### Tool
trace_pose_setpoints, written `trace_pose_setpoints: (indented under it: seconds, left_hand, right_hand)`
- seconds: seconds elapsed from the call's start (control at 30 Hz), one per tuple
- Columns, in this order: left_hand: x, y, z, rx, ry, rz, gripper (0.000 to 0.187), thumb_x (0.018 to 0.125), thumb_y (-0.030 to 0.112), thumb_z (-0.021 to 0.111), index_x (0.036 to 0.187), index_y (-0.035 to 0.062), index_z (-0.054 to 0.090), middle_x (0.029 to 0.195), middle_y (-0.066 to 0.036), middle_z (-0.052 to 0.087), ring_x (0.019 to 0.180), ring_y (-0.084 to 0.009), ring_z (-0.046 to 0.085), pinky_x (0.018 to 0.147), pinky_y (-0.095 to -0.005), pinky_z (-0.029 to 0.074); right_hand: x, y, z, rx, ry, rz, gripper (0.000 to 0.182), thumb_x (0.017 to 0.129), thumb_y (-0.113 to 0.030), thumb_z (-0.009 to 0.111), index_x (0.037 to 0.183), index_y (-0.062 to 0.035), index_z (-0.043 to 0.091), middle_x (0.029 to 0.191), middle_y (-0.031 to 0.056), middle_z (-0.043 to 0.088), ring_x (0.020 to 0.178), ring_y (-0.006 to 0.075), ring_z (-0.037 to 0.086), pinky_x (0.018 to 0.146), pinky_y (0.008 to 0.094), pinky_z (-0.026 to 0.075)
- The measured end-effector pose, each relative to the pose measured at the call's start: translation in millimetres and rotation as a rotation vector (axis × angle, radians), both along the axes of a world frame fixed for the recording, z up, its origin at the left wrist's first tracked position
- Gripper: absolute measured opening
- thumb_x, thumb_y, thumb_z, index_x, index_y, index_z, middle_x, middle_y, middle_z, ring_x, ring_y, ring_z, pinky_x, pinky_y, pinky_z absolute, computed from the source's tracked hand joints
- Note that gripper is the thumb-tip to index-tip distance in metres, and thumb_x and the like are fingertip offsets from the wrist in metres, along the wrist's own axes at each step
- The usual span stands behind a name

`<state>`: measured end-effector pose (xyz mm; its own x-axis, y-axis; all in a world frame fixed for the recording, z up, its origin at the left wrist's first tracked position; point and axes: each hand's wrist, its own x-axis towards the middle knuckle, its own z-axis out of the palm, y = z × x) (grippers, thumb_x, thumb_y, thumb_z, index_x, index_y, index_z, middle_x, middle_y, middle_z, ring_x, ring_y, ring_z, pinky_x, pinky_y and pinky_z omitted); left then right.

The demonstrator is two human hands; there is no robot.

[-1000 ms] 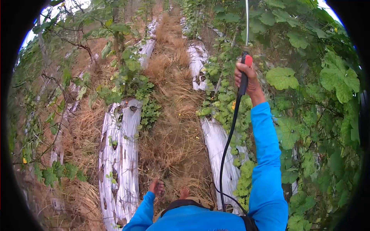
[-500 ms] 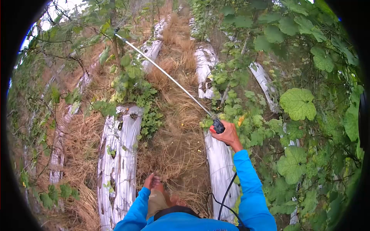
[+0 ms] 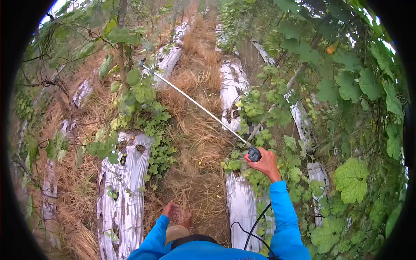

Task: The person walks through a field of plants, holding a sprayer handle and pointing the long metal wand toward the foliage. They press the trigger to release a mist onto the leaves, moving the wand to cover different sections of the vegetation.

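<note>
My right hand (image 3: 268, 165) is closed around the black handle (image 3: 253, 154) of a sprayer wand, whose red part shows beside my fingers. From there the thin metal tube (image 3: 197, 104) slants up and left across the path to a black nozzle (image 3: 142, 62) by the leafy vines (image 3: 141, 91) on the left row. A black hose (image 3: 259, 221) hangs below my right forearm. My left hand (image 3: 171, 210) hangs low at my side above the straw, fingers loosely apart, holding nothing.
Rows covered in silvery plastic mulch (image 3: 125, 186) and more mulch (image 3: 240, 203) flank the straw-littered path (image 3: 190, 169). Dense climbing vines (image 3: 346, 130) rise close on the right. Wooden stakes (image 3: 121, 47) stand among the plants. A bare foot (image 3: 186, 220) shows below.
The wand's nozzle has dropped lower and shifted right in view, while my right hand has moved slightly right and down. My left hand has swung a little; the view has moved forward along the path.
</note>
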<state>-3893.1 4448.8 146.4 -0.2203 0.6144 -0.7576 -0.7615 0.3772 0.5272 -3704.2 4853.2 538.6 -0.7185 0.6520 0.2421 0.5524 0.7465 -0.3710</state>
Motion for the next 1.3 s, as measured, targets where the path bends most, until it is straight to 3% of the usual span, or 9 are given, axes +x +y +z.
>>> trace_pose_setpoints:
  seconds: [0.27, 0.33, 0.4, 0.6, 0.77, 1.0, 1.03, 1.17, 1.3]
  left_hand:
    - [-133, 102, 76, 0.054, 0.159, 0.094, 0.063, 0.091, 0.06, 0.041, 0.099, 0.0016, 0.061, 0.083, -0.011, 0.064, 0.068, -0.0187, 0.061, 0.064, -0.0393, 0.052]
    - [-157, 119, 72, 0.078, 0.141, 0.106, 0.06, 0.089, 0.063, 0.043, 0.096, 0.0073, 0.065, 0.081, -0.006, 0.066, 0.067, -0.0183, 0.062, 0.056, -0.0316, 0.047]
    - [-177, 133, 71, 0.013, 0.199, 0.07, 0.061, 0.093, 0.057, 0.042, 0.099, 0.0007, 0.063, 0.083, -0.011, 0.064, 0.068, -0.0198, 0.06, 0.065, -0.0382, 0.052]
    - [-218, 195, 66, 0.041, 0.149, 0.144, 0.061, 0.094, 0.057, 0.04, 0.099, 0.001, 0.065, 0.082, -0.01, 0.064, 0.066, -0.0216, 0.06, 0.062, -0.0399, 0.049]
    - [-272, 262, 40, -0.02, 0.166, 0.092, 0.062, 0.089, 0.063, 0.042, 0.097, 0.0057, 0.066, 0.087, -0.009, 0.064, 0.074, -0.0225, 0.059, 0.068, -0.0406, 0.05]
    - [-335, 400, 63, 0.018, 0.174, -0.009, 0.063, 0.089, 0.064, 0.042, 0.099, 0.0063, 0.067, 0.088, -0.009, 0.064, 0.076, -0.0224, 0.06, 0.073, -0.0411, 0.05]
    - [-337, 421, 98, -0.039, 0.209, 0.023, 0.062, 0.09, 0.062, 0.043, 0.099, 0.0051, 0.067, 0.087, -0.009, 0.065, 0.075, -0.021, 0.061, 0.068, -0.0395, 0.051]
    - [-368, 467, 108, 0.043, 0.18, 0.104, 0.061, 0.091, 0.06, 0.044, 0.098, 0.0031, 0.066, 0.084, -0.008, 0.066, 0.066, -0.0188, 0.061, 0.059, -0.0339, 0.05]
    - [-393, 487, 117, 0.079, 0.222, 0.148, 0.06, 0.091, 0.06, 0.043, 0.096, 0.0043, 0.065, 0.083, -0.008, 0.065, 0.068, -0.0193, 0.062, 0.061, -0.0344, 0.05]
  right_hand:
    - [-82, 86, 12, 0.069, -0.016, -0.182, 0.04, 0.059, -0.037, 0.076, 0.077, -0.0046, 0.06, 0.061, 0.0162, 0.059, 0.055, 0.0354, 0.056, 0.054, 0.0457, 0.043]
    - [-105, 101, 18, 0.069, 0.012, -0.172, 0.04, 0.059, -0.037, 0.075, 0.076, -0.004, 0.059, 0.061, 0.0164, 0.059, 0.055, 0.0359, 0.056, 0.055, 0.0456, 0.043]
    - [-130, 121, 19, 0.042, -0.025, -0.139, 0.039, 0.059, -0.036, 0.075, 0.075, -0.0037, 0.058, 0.061, 0.017, 0.059, 0.055, 0.0358, 0.056, 0.054, 0.0456, 0.044]
    - [-197, 199, 10, 0.129, -0.018, -0.01, 0.042, 0.061, -0.036, 0.077, 0.071, -0.0039, 0.053, 0.059, 0.015, 0.056, 0.051, 0.0319, 0.054, 0.05, 0.0459, 0.04]
    - [-257, 267, 12, -0.026, 0.082, 0.122, 0.038, 0.06, -0.034, 0.078, 0.073, -0.0046, 0.058, 0.062, 0.0133, 0.059, 0.054, 0.0307, 0.057, 0.052, 0.0421, 0.043]
    - [-372, 363, 41, -0.181, 0.234, 0.369, 0.038, 0.06, -0.032, 0.08, 0.077, -0.0033, 0.061, 0.062, 0.0131, 0.06, 0.054, 0.0285, 0.058, 0.054, 0.0381, 0.046]
    - [-382, 373, 47, -0.248, 0.214, 0.377, 0.038, 0.06, -0.031, 0.08, 0.077, -0.0028, 0.061, 0.063, 0.0131, 0.06, 0.054, 0.0284, 0.059, 0.054, 0.038, 0.046]
    - [-410, 413, 44, -0.154, 0.24, 0.267, 0.039, 0.06, -0.032, 0.081, 0.075, -0.0019, 0.061, 0.061, 0.0133, 0.06, 0.053, 0.0267, 0.06, 0.053, 0.0376, 0.046]
    - [-424, 451, 26, -0.227, 0.228, 0.12, 0.038, 0.061, -0.032, 0.081, 0.073, -0.0032, 0.059, 0.059, 0.013, 0.059, 0.051, 0.0271, 0.059, 0.051, 0.0388, 0.045]
